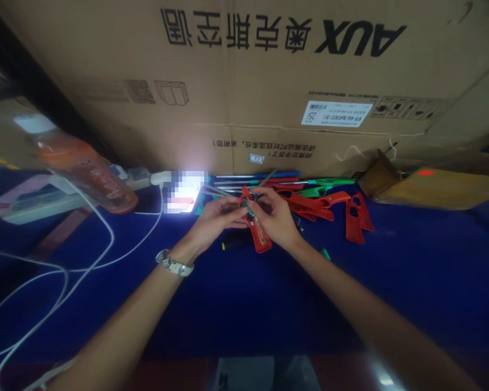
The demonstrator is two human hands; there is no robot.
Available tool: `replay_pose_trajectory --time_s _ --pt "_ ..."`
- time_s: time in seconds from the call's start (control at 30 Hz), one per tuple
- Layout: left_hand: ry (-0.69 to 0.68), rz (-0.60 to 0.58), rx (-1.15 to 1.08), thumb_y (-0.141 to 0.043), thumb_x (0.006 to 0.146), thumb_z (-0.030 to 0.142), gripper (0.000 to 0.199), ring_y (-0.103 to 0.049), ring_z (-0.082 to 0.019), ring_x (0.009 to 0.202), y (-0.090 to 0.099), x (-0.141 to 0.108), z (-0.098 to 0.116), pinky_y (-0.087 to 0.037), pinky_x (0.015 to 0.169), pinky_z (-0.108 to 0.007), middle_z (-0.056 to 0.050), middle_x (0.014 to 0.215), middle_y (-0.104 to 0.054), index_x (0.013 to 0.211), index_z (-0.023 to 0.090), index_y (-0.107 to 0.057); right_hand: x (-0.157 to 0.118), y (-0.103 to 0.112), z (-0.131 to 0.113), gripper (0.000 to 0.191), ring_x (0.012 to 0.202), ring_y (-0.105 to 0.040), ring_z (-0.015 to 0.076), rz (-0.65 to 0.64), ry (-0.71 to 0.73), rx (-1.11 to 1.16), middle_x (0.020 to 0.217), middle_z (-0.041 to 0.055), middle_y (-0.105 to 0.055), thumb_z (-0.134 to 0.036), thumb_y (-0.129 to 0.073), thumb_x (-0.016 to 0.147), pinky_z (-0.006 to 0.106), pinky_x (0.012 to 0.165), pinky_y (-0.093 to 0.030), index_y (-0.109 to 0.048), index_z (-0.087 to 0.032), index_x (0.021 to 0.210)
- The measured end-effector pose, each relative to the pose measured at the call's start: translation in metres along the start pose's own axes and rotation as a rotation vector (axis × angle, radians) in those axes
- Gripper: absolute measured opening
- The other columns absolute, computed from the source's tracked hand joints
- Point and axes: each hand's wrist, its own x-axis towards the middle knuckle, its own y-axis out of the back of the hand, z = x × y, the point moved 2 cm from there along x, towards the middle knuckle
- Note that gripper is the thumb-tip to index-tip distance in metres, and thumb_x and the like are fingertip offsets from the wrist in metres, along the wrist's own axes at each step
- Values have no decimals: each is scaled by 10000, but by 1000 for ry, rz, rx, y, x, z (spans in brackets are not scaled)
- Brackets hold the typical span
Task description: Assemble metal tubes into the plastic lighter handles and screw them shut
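A red plastic handle shell [261,239] with small parts inside is held between both hands over the blue table. My left hand [220,217] grips its upper left side, fingers closed round it. From the right, my right hand [275,214] pinches at the shell's upper part, where a small green piece [251,206] shows between the fingertips. Behind my hands lie more red shells [309,205], green handles [326,183] and metal rods [232,178]. Two red shells [354,217] rest further right. Just below my left hand is a dark object with a yellow end [225,246].
A large cardboard box [236,108] stands behind the blue table [236,309]. At the left are a bottle [89,168], a power strip [44,206], a lit screen [185,191] and looping white cables [110,239]. A yellow package [436,189] lies at the right.
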Motion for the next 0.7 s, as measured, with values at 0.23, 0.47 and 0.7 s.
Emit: replay_pose_trajectory --time_s 0.23,0.47,0.7 --pt "14 -33 46 -861 718 286 249 -719 -144 801 -6 -4 3 -602 844 -309 -30 878 -751 881 147 -734 -5 -2 -4 371 687 -640 183 129 12 65 732 -33 -619 -376 -636 915 357 692 -547 -503 -254 1239" --pt "-4 -41 107 -850 709 313 237 -715 -161 781 -5 -5 3 -620 826 -365 -16 845 -738 848 167 -725 -11 -1 -9 433 750 -634 184 130 16 -113 826 -7 -614 -363 -526 979 338 683 -552 -475 -310 1405" --pt "-63 -5 156 -826 720 330 245 -703 -152 782 -9 -6 4 -610 851 -354 -20 853 -721 841 152 -708 -11 -1 -7 265 905 -671 179 86 76 -53 1110 48 -686 -338 -534 976 348 820 -566 -631 -268 1213"
